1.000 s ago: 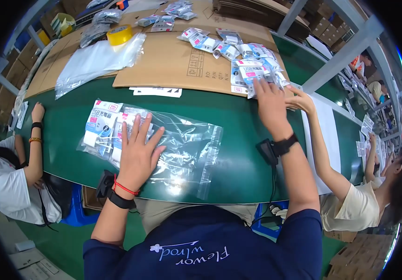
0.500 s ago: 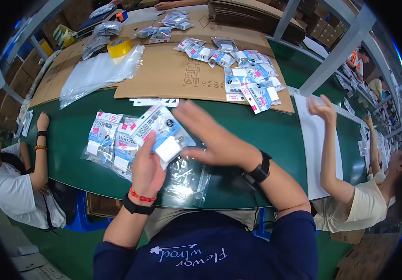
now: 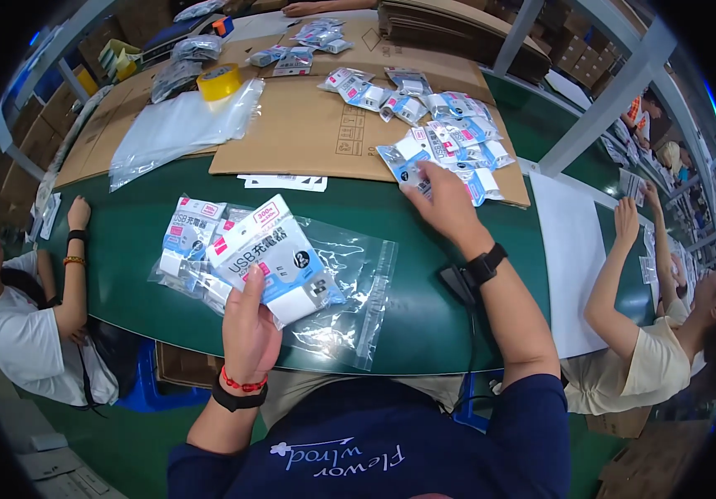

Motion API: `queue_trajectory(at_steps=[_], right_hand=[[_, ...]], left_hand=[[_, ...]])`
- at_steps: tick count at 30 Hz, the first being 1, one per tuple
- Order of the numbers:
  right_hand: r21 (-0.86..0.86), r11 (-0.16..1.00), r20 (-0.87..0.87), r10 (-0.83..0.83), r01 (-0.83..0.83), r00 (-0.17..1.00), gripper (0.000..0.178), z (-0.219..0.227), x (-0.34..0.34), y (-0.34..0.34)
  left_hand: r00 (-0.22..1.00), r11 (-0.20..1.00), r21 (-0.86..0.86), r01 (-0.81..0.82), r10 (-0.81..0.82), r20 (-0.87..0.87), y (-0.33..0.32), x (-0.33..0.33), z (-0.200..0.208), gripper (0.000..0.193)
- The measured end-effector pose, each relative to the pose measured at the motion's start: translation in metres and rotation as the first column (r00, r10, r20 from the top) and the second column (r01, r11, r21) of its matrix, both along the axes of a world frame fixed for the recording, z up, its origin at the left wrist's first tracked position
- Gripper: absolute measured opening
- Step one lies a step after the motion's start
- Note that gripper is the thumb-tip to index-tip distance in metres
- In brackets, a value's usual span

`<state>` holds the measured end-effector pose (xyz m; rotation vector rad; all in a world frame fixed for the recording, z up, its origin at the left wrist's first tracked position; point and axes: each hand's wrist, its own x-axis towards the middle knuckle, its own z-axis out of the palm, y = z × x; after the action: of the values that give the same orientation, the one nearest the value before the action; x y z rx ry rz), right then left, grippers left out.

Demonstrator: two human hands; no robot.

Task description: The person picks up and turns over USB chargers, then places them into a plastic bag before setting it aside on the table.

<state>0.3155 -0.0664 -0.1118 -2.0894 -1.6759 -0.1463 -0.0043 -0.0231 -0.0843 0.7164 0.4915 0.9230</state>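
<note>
My left hand [image 3: 250, 331] grips a packaged charger [image 3: 281, 270], its thumb across the front of the blue-and-white packet. A white plug block shows at the packet's lower end. Partly beneath it, several similar charger packets [image 3: 183, 241] lie to the left on the green table. A clear plastic bag [image 3: 362, 291] lies flat under and right of the held packet. Farther off, my right hand [image 3: 449, 206] pinches another charger packet [image 3: 405, 158] at the near side of a packet pile [image 3: 462, 129] on cardboard. The fingers under that packet are hidden.
A cardboard sheet [image 3: 291, 145] covers the table's far part. On it are clear bags [image 3: 183, 125], yellow tape [image 3: 219, 82] and more packets [image 3: 318, 37]. A black cabled device [image 3: 460, 284] is by my right wrist. Co-workers sit at left [image 3: 29, 333] and right [image 3: 649, 358].
My right hand has moved from beside the left-held packet to the far-right pile and taken hold of a packet there. The left-held packet now faces up more squarely.
</note>
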Motion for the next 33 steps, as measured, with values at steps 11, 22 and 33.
queue_trajectory(at_steps=[11,22,33], right_hand=[[0.156,0.967,-0.039,-0.199,0.203,0.979,0.039,-0.033,-0.018,0.076],[0.517,0.847,-0.839,0.530,-0.128,0.119,0.031,0.022,-0.084,0.009],[0.660,0.723,-0.700,0.691,-0.206,0.181,0.055,0.033,-0.147,-0.054]], left_hand=[[0.979,0.992,0.105,0.073,-0.052,-0.195,-0.014,0.009,-0.015,0.030],[0.935,0.902,0.429,0.044,0.114,-0.336,0.027,0.006,-0.002,0.037],[0.938,0.818,0.546,0.180,0.025,-0.347,-0.013,0.027,0.004,0.037]])
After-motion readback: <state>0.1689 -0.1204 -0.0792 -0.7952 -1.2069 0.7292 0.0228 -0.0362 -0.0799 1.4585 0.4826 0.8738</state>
